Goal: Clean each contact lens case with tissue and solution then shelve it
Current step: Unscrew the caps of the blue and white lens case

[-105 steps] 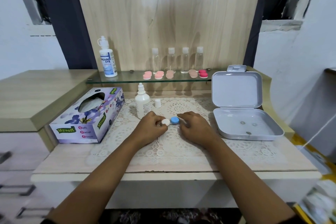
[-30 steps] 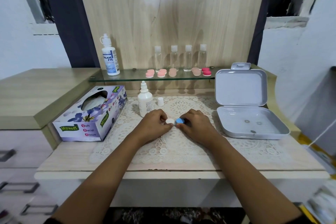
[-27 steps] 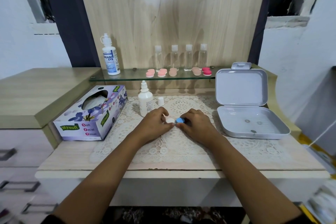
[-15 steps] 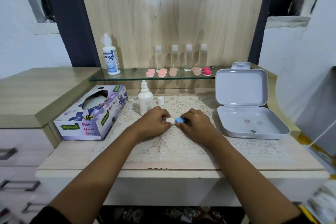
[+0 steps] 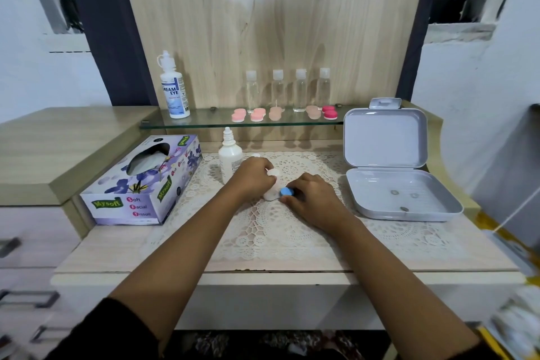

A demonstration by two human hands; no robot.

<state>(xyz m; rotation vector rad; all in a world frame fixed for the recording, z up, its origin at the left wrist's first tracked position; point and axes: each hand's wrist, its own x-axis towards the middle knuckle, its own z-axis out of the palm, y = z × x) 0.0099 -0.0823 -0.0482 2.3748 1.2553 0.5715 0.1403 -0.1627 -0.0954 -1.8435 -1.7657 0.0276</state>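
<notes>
Cap [image 5: 273, 173] now off in left hand [image 5: 252, 178]; case [image 5: 271, 195] against right hand [image 5: 312, 199].

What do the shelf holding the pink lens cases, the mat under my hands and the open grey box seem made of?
Shelf: clear glass, see-through with a greenish edge. Mat: white lace, probably cotton or synthetic thread; openwork holes. Grey box: likely moulded plastic, smooth matte, rounded corners.
</notes>
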